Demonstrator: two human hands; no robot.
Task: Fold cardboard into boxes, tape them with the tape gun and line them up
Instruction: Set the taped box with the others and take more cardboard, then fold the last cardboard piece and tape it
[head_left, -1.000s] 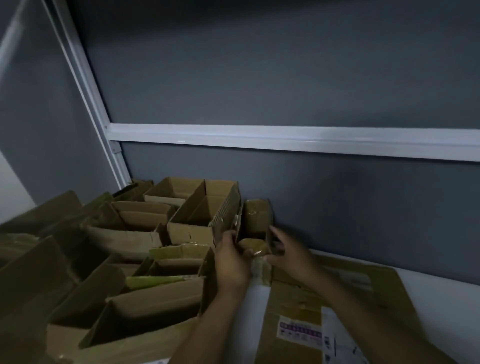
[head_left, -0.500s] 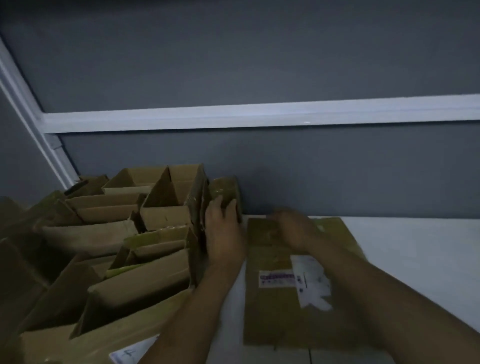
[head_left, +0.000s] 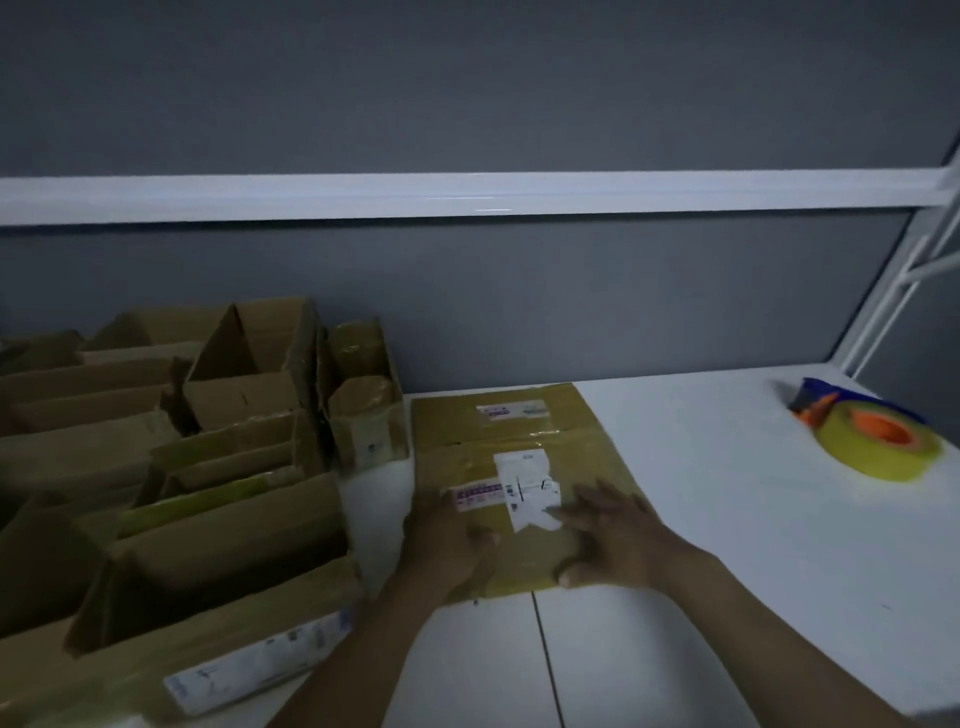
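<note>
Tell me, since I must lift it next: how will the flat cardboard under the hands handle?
The flat cardboard looks thin and broad, so probably light, likely sagging along its taped crease if lifted by one edge. That glossy tape may feel slippery. Lying flat on the white table, it should slide, not tip.

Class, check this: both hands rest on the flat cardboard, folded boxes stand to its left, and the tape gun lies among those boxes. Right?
No. The head view shows the tape gun on the table, right of the cardboard, not among the boxes.
</note>
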